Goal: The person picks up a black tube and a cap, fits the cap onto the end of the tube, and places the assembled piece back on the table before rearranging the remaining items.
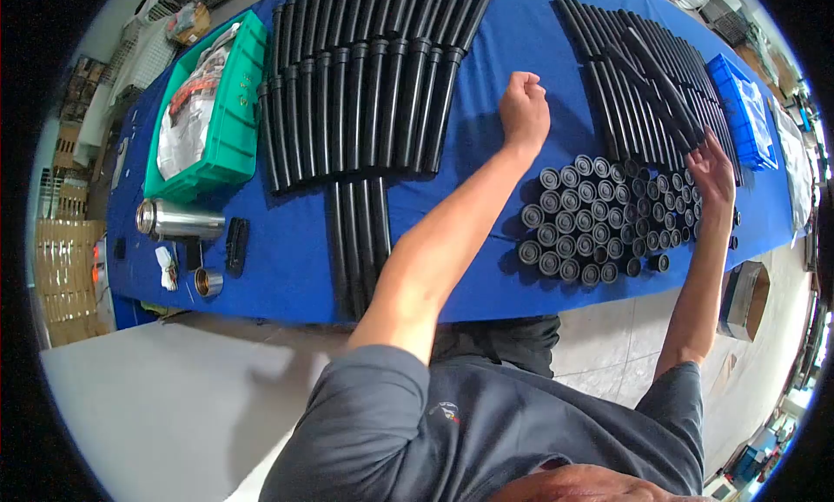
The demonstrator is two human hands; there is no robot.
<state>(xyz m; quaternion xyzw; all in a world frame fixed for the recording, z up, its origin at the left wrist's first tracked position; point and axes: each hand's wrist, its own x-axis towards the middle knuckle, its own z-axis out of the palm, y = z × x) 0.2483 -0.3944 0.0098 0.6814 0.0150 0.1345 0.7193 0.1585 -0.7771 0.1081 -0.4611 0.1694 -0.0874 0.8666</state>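
My left hand is closed in a fist above the blue cloth, between two groups of black tubes; whatever it might hold is hidden. At the right, my right hand has its fingers at the lower ends of two slanting black tubes, gripping them. They lie across rows of thinner black tubes. Below these, many round black caps stand close together, beside my right forearm. Left of my left hand are rows of black tubes with collared ends.
A green crate with plastic bags stands at the left. Near it are a steel flask, a metal cup and a white cable. Several tubes reach the table's front edge. A blue tray sits far right.
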